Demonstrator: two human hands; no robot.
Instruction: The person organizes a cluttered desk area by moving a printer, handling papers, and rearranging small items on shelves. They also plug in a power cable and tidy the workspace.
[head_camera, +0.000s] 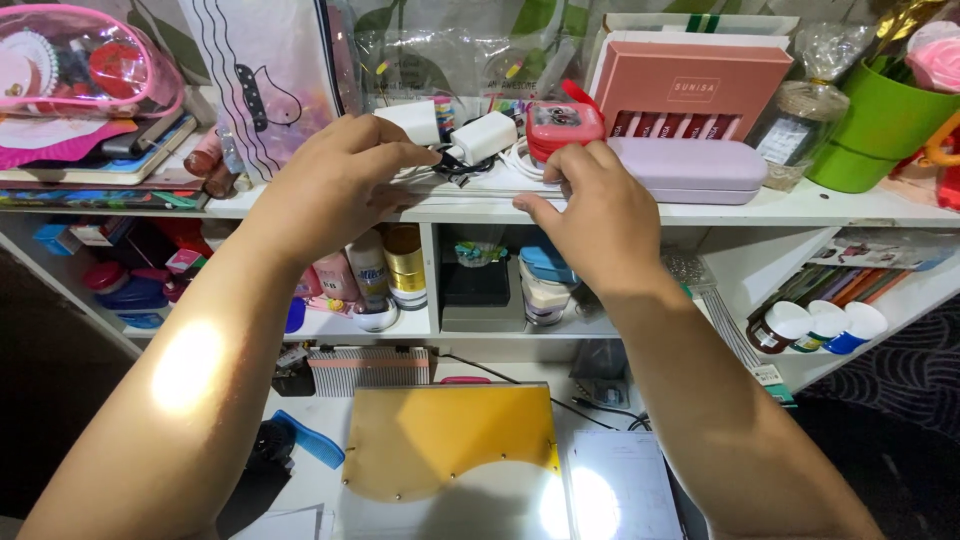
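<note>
While both hands work at the top shelf, the thing in play is a small black cable clip or tie (455, 165) on a coil of white cable (515, 160), lying on the white top shelf (850, 208) just in front of a white square charger plug (483, 135). Left hand (335, 185): grip closed, thumb and forefinger pinching the black piece. Right hand (595, 215): fingers curled down onto the cable coil at the shelf edge; can't tell if it actually grips or just presses.

Just behind the right hand: small red rectangular tin (563, 125); beside it a long lilac hard case (690, 168), lid shut. Behind that, a salmon-pink cardboard box (690, 90) with a row of dark red tubes showing in its window. Far right: green plastic pot (875, 125), holding a pink flower. Far left: clear pink zip pouch (85, 60) with red and white items inside. White bag with black line drawing (265, 80) stands behind the left hand.

Lower shelf compartment under the left hand: bottles, incl. one gold-capped jar (405, 262). Next compartment: black box (477, 285), blue and white containers. Slanted shelf on the right: three jars with white and blue lids (825, 325), lying tilted.

Below: white tabletop (310, 425) with a yellow translucent sheet (450, 435) and a blue comb (310, 440).
</note>
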